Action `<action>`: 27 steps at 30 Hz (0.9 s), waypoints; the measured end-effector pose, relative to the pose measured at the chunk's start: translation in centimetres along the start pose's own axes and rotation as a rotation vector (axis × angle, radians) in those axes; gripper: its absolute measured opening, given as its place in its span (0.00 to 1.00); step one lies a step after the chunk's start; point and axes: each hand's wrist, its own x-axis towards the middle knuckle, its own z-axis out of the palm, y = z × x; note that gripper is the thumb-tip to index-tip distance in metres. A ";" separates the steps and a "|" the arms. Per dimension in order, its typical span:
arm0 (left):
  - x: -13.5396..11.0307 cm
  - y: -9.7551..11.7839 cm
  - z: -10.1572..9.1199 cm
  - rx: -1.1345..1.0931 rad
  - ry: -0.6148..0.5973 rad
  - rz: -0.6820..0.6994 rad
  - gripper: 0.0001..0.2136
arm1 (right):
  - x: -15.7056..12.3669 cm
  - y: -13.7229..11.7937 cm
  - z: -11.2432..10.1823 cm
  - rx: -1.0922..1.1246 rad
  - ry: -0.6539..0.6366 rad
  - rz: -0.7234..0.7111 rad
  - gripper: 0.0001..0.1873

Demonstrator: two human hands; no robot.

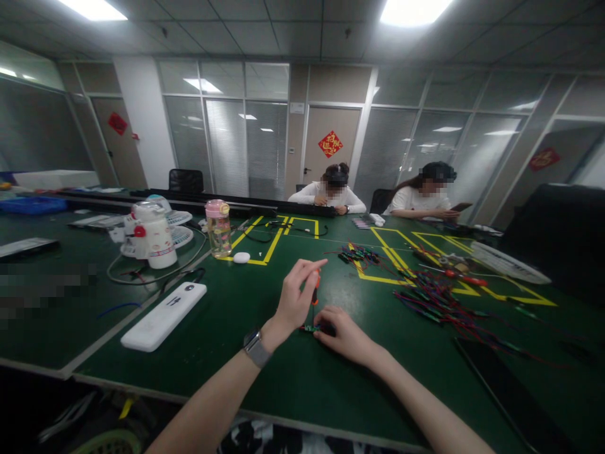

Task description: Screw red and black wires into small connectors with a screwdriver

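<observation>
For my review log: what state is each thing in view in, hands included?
Left hand: closed on the screwdriver, one finger extended
Screwdriver: near upright, tip down
Green board: beneath the screwdriver, partly hidden
Right hand: at the board's right end, exact hold unclear
White bottle: upright
Pink-lidded bottle: upright, lid on
White slab: lying flat
Larger wire heap: loose, tangled
Middle door: shut

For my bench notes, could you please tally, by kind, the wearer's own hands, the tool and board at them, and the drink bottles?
Bare hands: 2 (left hand, right hand)
Orange-and-black-handled screwdriver, in the left hand: 1
Small green circuit board, at the right hand: 1
Drink bottles: 2 (white bottle with red clasp, clear bottle with pink lid)
Total: 6
</observation>
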 end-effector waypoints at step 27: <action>-0.2 -0.3 0.4 0.103 -0.008 0.007 0.12 | 0.0 0.0 0.0 0.003 -0.010 -0.001 0.05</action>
